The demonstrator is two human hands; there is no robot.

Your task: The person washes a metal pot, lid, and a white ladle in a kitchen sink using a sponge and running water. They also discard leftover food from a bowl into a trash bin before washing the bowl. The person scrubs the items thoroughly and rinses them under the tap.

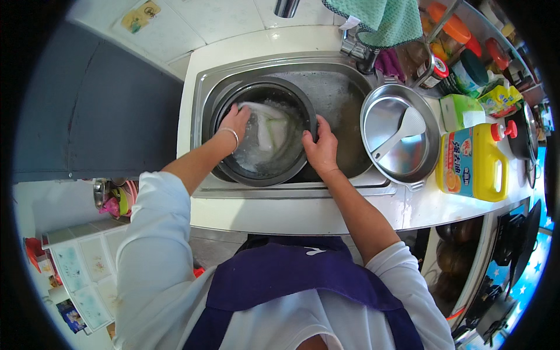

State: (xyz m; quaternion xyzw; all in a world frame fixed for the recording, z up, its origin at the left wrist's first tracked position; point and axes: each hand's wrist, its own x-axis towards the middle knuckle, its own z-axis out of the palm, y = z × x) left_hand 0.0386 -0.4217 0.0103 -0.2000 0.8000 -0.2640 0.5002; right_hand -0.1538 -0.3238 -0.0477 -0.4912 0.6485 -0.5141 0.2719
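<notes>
A round dark metal basin point(302, 165) rests in the left part of the stainless steel sink point(345, 87). Cloudy water fills its bottom, and a whitish cloth with a green stripe point(267, 127) lies folded in it. My left hand point(235, 122), with a bracelet at the wrist, reaches over the basin's left side. Its fingertips meet the upper left end of the cloth; how firmly they grip is hidden. On the opposite side, my right hand point(323, 148) holds the basin's rim, thumb on the inner side and fingers outside.
Right of the sink stands a steel pan point(431, 151) holding a white rice paddle point(400, 131). Beside it are a yellow detergent jug point(490, 166) and a green tissue pack point(461, 111). A faucet point(356, 48) and a green towel point(389, 22) are behind. A dark panel point(113, 109) borders the left.
</notes>
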